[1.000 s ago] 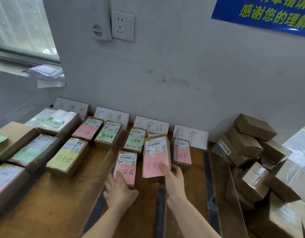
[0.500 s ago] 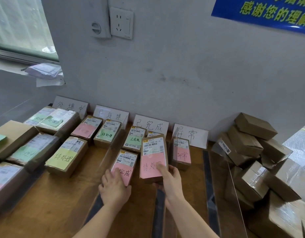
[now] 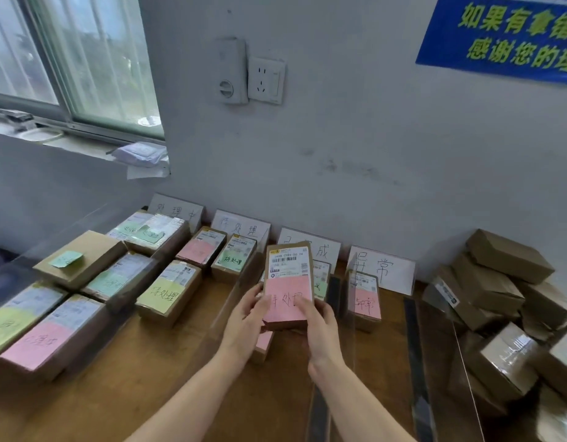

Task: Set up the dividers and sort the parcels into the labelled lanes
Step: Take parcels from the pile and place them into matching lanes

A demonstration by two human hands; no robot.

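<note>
Held parcel [image 3: 288, 266]: a small brown box with a printed shipping label above a pink handwritten note. It is lifted off the surface [image 3: 132, 387], tilted toward the camera, over the third lane from the left.
Left hand [image 3: 245, 317]: grips the held parcel's left edge, fingers curled onto the pink note.
Right hand [image 3: 318, 320]: grips the lower right corner with the thumb laid across the note; its other fingers are hidden behind the box.
Hidden: both hands cover part of the note's writing. A second pink-noted parcel [image 3: 263, 344] lies under the held one, mostly covered. The third lane card [image 3: 322, 250] is half blocked.
Hard to make out: the clear dividers [image 3: 235, 291] show only as faint edges and glare; a dark base strip [image 3: 412, 333] is plainer.
Lanes: four handwritten cards lean against the wall. Sorted parcels [image 3: 169, 293] with green, yellow and pink notes fill the left lanes. One parcel [image 3: 363, 298] with a pink note lies in the fourth lane.
Right side: a loose pile of brown boxes [image 3: 505, 282], cut off by the frame edge.
Wall: a socket [image 3: 266, 79] and a blue banner [image 3: 505, 36], cropped.
</note>
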